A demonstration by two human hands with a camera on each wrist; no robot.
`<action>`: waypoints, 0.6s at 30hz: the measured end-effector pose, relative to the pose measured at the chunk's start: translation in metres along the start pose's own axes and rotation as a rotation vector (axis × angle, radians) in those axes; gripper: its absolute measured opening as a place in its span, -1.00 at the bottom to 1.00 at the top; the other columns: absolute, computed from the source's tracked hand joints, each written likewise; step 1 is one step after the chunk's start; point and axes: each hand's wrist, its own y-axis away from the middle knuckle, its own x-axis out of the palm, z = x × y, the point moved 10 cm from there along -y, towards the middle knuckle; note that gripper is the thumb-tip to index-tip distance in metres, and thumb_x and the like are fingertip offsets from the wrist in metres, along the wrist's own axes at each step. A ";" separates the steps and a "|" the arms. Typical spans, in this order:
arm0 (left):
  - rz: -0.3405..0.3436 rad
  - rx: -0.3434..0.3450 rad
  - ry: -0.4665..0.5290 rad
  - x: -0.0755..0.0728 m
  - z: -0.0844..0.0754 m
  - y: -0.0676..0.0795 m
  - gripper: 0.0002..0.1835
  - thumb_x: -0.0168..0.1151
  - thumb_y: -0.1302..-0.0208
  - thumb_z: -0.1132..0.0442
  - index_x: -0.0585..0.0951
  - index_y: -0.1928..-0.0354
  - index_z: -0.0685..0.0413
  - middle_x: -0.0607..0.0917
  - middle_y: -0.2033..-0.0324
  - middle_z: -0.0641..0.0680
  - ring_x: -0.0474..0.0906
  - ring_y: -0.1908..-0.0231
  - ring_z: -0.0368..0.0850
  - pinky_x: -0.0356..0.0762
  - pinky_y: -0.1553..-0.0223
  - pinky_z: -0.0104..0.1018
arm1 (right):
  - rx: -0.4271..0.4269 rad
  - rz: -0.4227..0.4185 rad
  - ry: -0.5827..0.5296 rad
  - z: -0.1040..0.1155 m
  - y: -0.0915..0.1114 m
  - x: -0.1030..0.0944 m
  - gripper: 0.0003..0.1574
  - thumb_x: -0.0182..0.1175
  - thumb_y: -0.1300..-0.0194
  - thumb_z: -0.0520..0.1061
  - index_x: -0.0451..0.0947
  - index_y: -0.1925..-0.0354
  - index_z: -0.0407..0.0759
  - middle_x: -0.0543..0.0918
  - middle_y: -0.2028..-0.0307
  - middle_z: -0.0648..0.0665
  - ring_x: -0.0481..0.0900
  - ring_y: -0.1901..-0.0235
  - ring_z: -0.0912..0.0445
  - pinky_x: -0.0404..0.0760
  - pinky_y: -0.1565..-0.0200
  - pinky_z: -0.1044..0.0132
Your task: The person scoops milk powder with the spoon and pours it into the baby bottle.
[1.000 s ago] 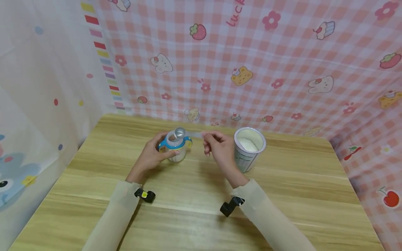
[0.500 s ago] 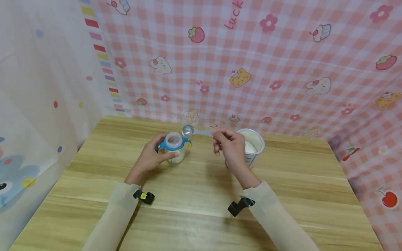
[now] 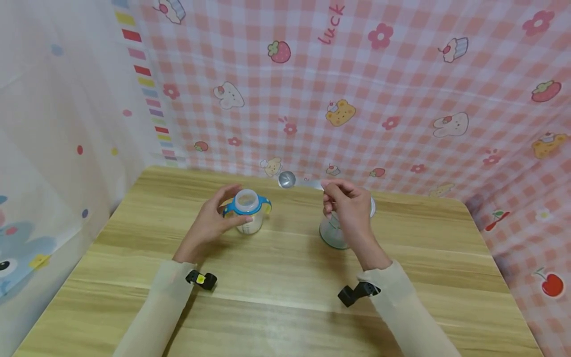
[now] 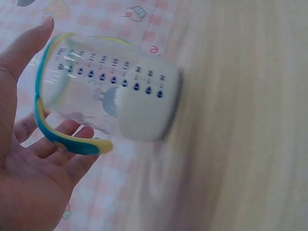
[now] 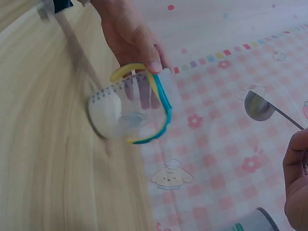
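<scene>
A clear baby bottle (image 3: 249,223), uncapped and upright, stands on the table with white contents in its lower part. Blue and yellow handles (image 4: 72,144) curve from its collar. My left hand (image 3: 207,218) holds the bottle from the left, thumb in front and fingers behind. Between thumb and fingertips, my right hand (image 3: 350,210) pinches the handle of a metal scoop (image 3: 287,180). The scoop's round bowl (image 5: 259,107) is in the air, between bottle and canister. Partly hidden behind that hand is a pale canister (image 3: 332,235); its mouth is mostly covered.
The wooden table (image 3: 276,307) ends at the back against a pink checked cloth (image 3: 308,89). A white curtain (image 3: 76,99) hangs on the left. Black wrist cameras sit on both sleeves.
My right hand has carried the scoop rightward and up, from over the bottle's mouth toward the canister, now covering much of it. The left hand and bottle have stayed nearly in place.
</scene>
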 end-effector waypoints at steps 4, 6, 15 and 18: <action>-0.004 0.036 0.001 -0.003 -0.011 -0.001 0.01 0.62 -0.08 0.13 0.26 -0.54 -0.09 0.41 -0.46 0.09 0.27 -0.50 0.09 0.31 -0.52 0.07 | -0.019 0.012 -0.004 0.006 0.000 -0.007 -0.83 0.30 -0.42 -0.16 0.71 0.34 -0.16 0.58 0.60 -0.02 0.43 0.70 0.18 0.46 0.65 0.42; -0.007 0.051 -0.009 -0.003 -0.018 -0.002 0.02 0.62 -0.08 0.13 0.25 -0.55 -0.14 0.39 -0.48 0.05 0.25 -0.51 0.07 0.31 -0.52 0.04 | -0.025 0.015 -0.007 0.008 0.000 -0.011 -0.82 0.30 -0.43 -0.15 0.68 0.34 -0.18 0.57 0.59 -0.02 0.43 0.70 0.18 0.46 0.65 0.42; -0.014 0.133 -0.019 -0.002 -0.049 -0.006 -0.01 0.60 -0.12 0.16 0.25 -0.54 -0.34 0.35 -0.50 -0.07 0.21 -0.53 -0.05 0.22 -0.57 0.01 | -0.021 -0.054 -0.022 0.018 -0.002 -0.038 -0.85 0.30 -0.41 -0.21 0.68 0.35 -0.20 0.57 0.59 -0.03 0.41 0.69 0.18 0.43 0.68 0.43; -0.009 0.151 -0.018 0.001 -0.059 -0.007 0.00 0.61 -0.11 0.16 0.25 -0.54 -0.34 0.34 -0.50 -0.10 0.20 -0.53 -0.08 0.23 -0.57 -0.02 | -0.023 -0.072 -0.027 0.022 -0.002 -0.048 -0.85 0.34 -0.39 -0.18 0.68 0.33 -0.23 0.57 0.58 -0.03 0.42 0.69 0.18 0.43 0.67 0.43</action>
